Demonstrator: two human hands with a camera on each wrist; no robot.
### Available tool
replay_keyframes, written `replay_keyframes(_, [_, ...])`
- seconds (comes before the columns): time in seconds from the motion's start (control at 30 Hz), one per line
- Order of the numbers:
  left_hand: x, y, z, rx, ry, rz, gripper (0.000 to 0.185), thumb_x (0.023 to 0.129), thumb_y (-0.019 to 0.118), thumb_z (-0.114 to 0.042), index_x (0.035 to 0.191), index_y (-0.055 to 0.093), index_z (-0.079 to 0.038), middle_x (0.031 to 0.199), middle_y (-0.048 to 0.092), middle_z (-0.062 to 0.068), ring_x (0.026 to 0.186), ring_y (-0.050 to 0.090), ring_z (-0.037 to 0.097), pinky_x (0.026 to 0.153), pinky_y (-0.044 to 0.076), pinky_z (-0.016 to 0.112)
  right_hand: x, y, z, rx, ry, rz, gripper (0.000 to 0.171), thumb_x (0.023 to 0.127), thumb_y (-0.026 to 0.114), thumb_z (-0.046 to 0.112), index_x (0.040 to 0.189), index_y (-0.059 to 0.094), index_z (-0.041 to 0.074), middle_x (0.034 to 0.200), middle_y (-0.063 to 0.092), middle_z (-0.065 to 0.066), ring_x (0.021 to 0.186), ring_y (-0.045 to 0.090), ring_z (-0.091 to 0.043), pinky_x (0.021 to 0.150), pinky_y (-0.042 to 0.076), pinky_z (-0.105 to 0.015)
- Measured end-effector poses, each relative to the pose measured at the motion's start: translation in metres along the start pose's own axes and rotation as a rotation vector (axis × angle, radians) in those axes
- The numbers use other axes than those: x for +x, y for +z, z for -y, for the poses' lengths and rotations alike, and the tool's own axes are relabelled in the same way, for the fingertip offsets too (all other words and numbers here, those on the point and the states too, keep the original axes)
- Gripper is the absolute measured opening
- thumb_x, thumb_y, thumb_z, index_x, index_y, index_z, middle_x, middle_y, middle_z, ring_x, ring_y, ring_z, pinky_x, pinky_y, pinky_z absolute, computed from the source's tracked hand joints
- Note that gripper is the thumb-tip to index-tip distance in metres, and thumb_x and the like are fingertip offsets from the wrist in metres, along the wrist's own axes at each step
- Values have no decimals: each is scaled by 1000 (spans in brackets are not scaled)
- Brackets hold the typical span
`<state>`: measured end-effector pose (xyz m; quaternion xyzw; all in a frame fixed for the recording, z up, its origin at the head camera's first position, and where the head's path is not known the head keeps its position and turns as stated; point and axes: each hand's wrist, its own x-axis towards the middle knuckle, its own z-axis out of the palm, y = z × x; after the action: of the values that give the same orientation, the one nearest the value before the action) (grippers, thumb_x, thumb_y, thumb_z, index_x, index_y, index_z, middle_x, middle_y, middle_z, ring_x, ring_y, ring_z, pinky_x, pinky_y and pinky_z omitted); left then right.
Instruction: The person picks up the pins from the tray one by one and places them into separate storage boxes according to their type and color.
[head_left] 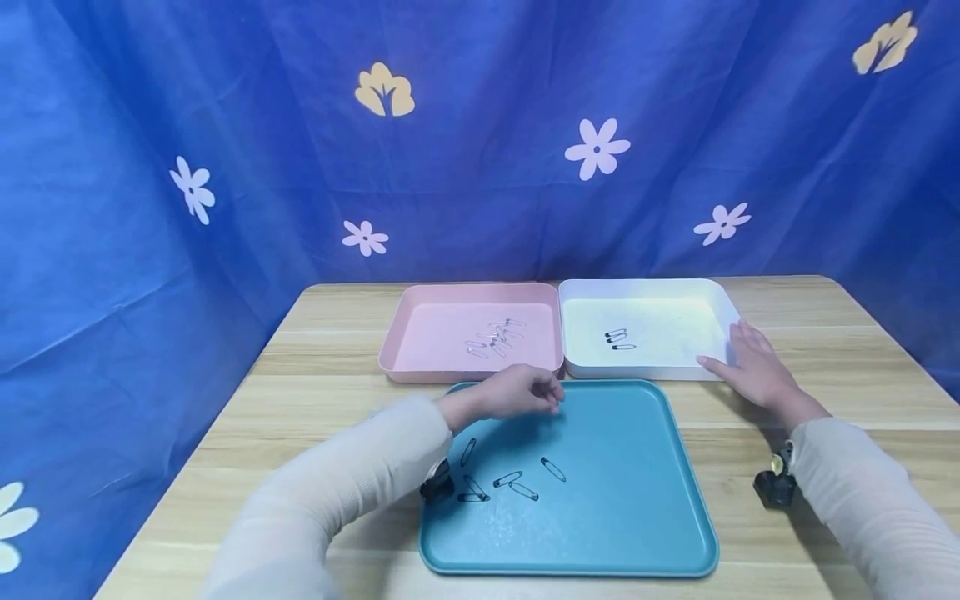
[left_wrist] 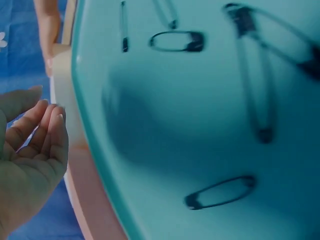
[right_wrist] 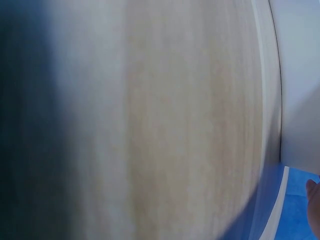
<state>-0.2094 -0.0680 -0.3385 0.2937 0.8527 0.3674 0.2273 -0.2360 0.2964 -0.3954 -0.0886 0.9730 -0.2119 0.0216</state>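
Safety pins (head_left: 510, 482), dark-headed, lie loose on the floor of the teal tray (head_left: 637, 500), grouped in its near-left part. They sit just below and toward the person from the left hand (head_left: 517, 393), apart from it. In the left wrist view several of these pins show against the teal surface, one closed pin (left_wrist: 220, 192) lying clear of the fingers (left_wrist: 50, 130).

Left hand: held over the far-left rim of the teal tray, close to the near wall of the pink tray (head_left: 420, 367). Its fingers are loosely bent, palm open in the wrist view, and nothing is seen between them. No contact with any pin.

Right hand (head_left: 753, 367): laid flat with fingers extended, against the near-right corner of the white tray (head_left: 720, 308), the palm resting on the wooden table (head_left: 862, 375). It grips nothing. It lies well apart from the pins in the teal tray. The right wrist view is blurred and shows only table grain and a white edge.

Other pins: a cluster of pale pins (head_left: 495, 337) lies in the pink tray, beyond the left hand. A few black pins (head_left: 618, 337) lie in the white tray, to the left of the right hand and apart from it.

The three trays stand close together, pink and white side by side behind the teal one.
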Motion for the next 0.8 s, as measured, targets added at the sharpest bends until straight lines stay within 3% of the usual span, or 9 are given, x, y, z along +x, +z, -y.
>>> replay_keyframes(0.13, [-7,5,3,-8,12,70,17,77,62,-2,93,61,0,80,60,-1,75,55,7,69,44,17,0,1,0,4,7,0,91,85,36,53,128,-1,-17,134,-6,-34,124,-7,-42,97,-1,-54])
replay_keyframes(0.3, [-12,11,6,2,-19,141,18,76,63,-2,94,61,-2,81,60,-1,76,54,7,70,44,17,0,1,-1,0,12,2,91,85,36,54,128,-1,-17,134,-6,-34,124,-7,-42,97,0,-55])
replay_keyframes(0.5, [-15,18,10,36,-38,191,19,74,65,-3,92,61,-4,80,59,-1,75,53,5,69,44,16,0,0,-1,-5,9,1,91,85,36,54,128,-1,-18,133,-5,-35,124,-6,-43,97,0,-54])
replay_keyframes(0.8, [-16,23,11,121,-1,241,17,72,67,-4,88,63,-6,75,57,-5,71,51,2,67,43,14,1,1,-2,-5,4,-7,91,85,36,53,128,-1,-18,134,-5,-35,124,-5,-43,97,-1,-53])
